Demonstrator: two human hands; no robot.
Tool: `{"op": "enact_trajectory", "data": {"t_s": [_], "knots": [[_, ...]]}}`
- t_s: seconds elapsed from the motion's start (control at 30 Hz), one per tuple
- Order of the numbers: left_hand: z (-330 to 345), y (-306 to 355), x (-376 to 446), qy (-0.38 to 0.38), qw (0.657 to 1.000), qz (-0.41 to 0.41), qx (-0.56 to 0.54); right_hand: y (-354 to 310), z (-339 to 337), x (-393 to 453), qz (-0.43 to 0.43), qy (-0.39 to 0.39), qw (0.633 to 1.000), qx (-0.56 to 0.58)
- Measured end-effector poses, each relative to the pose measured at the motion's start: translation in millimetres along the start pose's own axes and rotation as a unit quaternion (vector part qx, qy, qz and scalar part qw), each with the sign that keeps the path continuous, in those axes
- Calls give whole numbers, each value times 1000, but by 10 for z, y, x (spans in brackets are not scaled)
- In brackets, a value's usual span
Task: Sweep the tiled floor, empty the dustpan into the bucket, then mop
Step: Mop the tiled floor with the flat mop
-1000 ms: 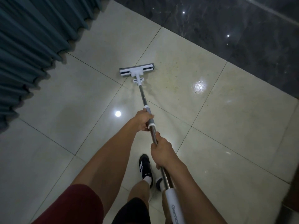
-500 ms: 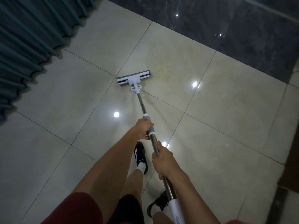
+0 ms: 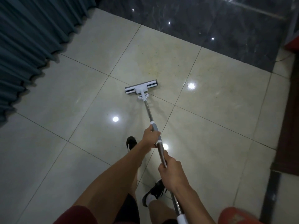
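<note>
left hand, right hand: grips clenched on mop pole | mop head ahead, on floor

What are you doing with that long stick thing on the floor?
A person is mopping the tiled floor. Both hands hold the mop's long handle: the left hand grips the grey sleeve further down, the right hand grips the metal part nearer the body. The flat mop head lies on a pale tile, just short of a patch of yellowish specks. A blue-green curtain hangs at the left. No dustpan or bucket is in view.
</note>
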State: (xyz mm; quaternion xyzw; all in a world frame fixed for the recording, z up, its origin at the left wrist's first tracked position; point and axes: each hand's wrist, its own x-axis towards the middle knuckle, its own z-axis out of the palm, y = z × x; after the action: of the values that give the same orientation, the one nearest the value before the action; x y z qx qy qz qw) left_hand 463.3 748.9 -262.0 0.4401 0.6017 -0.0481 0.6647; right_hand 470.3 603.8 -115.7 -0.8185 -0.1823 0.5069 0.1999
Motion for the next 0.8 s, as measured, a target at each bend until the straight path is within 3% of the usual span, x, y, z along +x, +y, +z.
{"op": "enact_trajectory", "data": {"t_s": [0.23,0.63,0.8], "knots": [[135,-24,-8,-14,1000,-12,-9,73,-53,3,11,11,1000,20],[-43,435,525,-19,999,-30,-9,-447,-151,568,42,25,999,4],[-246,952,953,0,999,-16,-28,-929,-152,1076,30,42,998,36]]}}
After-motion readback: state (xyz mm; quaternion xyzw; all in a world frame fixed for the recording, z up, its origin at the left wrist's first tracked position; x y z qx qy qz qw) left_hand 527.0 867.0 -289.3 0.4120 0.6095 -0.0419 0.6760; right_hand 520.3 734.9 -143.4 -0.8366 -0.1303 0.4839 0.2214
